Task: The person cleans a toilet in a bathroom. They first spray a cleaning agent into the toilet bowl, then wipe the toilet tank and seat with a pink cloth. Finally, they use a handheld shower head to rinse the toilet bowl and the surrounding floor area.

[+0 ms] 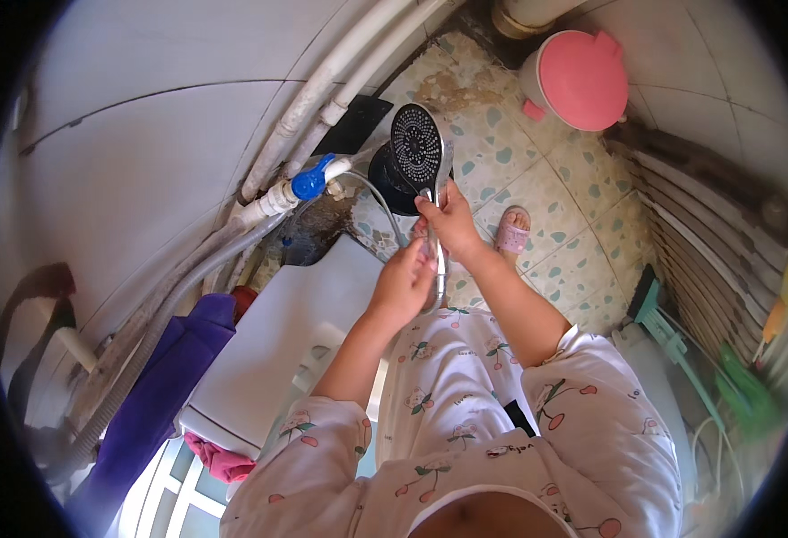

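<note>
A handheld shower head [416,146] with a black perforated face and chrome body stands upright before me, its face turned up towards the camera. My right hand [451,222] grips its chrome handle just under the head. Lower on the handle is my left hand [404,279], fingers bent against it; whether they close round it is hard to see. From the handle's lower end the flexible metal hose [439,301] loops down behind my left hand. Behind the shower head, a dark round object [387,178] is partly hidden.
White pipes with a blue-handled valve [309,178] run along the left wall. Below them are a white lid-like surface [286,316] and a purple cloth [165,383]. A pink-lidded bin [583,81] stands at the upper right, a green squeegee or broom [663,336] at the right.
</note>
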